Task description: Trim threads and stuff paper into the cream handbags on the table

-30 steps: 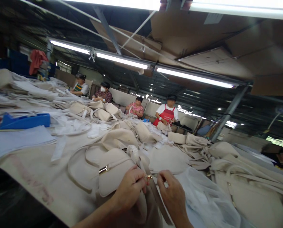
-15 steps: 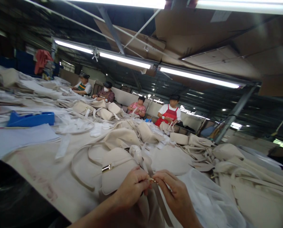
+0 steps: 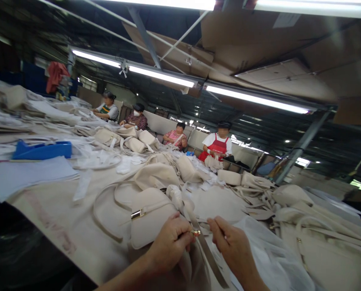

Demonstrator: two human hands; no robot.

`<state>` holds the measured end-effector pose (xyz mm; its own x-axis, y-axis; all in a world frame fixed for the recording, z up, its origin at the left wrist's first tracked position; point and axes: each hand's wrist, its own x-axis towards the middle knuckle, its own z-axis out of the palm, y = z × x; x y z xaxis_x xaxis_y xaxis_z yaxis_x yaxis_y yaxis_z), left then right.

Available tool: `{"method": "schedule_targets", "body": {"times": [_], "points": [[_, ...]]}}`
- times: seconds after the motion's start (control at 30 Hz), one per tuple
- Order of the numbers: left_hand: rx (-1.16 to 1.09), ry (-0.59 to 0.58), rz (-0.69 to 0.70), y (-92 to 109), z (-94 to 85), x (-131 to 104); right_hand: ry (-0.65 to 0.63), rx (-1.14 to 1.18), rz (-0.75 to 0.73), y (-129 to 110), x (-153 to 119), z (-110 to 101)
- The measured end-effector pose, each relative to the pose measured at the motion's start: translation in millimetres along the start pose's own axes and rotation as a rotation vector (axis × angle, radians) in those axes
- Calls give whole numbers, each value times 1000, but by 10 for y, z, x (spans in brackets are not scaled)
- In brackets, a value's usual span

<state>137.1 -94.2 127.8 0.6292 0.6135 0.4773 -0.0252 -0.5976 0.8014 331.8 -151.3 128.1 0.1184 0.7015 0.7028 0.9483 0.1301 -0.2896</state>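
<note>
The left hand [image 3: 171, 244] had its fingertips closed on the gold buckle [image 3: 196, 233], there on the strap [image 3: 209, 258], right beside the bag [image 3: 153, 220]! The right hand [image 3: 233, 246] was half curled, just right of it, fingertips bunched; whether they gripped anything, one couldn't tell. Open room ran left of the bag, a bare stretch of surface [image 3: 56, 214] to its slanting edge; rightward, sheeting [image 3: 265, 250] and piled bags [image 3: 328, 238] crowded in.

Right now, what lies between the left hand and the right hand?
In the head view, a gold-toned buckle at the fingertips of the left hand and a beige strap slanting down past it lie before the right hand.
</note>
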Motion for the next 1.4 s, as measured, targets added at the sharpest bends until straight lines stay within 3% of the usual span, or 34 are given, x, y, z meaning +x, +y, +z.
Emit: {"method": "schedule_targets", "body": {"times": [0.17, 0.27, 0.37, 0.47, 0.57, 0.63, 0.73, 0.83, 0.97, 1.07, 1.13, 1.2, 1.27, 1.33, 1.4], "points": [[76, 75, 72, -68, 94, -39, -263, 433, 131, -314, 84, -129], [107, 89, 90, -102, 115, -56, -278, 605, 166, -420, 73, -156], [113, 81, 94, -124, 113, -70, -303, 749, 169, -307, 18, -205], [119, 109, 127, -162, 132, -101, -334, 610, 179, -91, 44, -214], [157, 151, 237, -256, 207, -155, -151, 331, 98, -17, 220, -106], [196, 167, 345, -355, 288, -189, -58, 322, 30, -102, 389, 38], [252, 189, 474, -504, 411, -194, -198, 402, 63, -375, 649, 296], [279, 220, 539, -524, 431, -129, -369, 451, 52, -688, 872, 451], [136, 122, 499, -271, 201, -103, -341, 509, 11, -996, 1093, 326], [-50, 27, 331, -87, -98, -249, -440, 562, -125, -1116, 1163, 179], [-93, 49, 170, -53, -343, -364, -469, 540, -207, -1134, 1163, 178], [7, 203, 95, -54, -605, -411, -398, 369, -283, -1110, 1136, 250], [194, 459, 163, -22, -846, -349, -331, 165, -345, -1075, 1091, 341], [421, 484, 332, 69, -1031, -180, -317, 59, -364, -1056, 1041, 407], [619, 400, 402, 179, -1146, 50, -318, 38, -359, -1044, 1000, 442]]}}
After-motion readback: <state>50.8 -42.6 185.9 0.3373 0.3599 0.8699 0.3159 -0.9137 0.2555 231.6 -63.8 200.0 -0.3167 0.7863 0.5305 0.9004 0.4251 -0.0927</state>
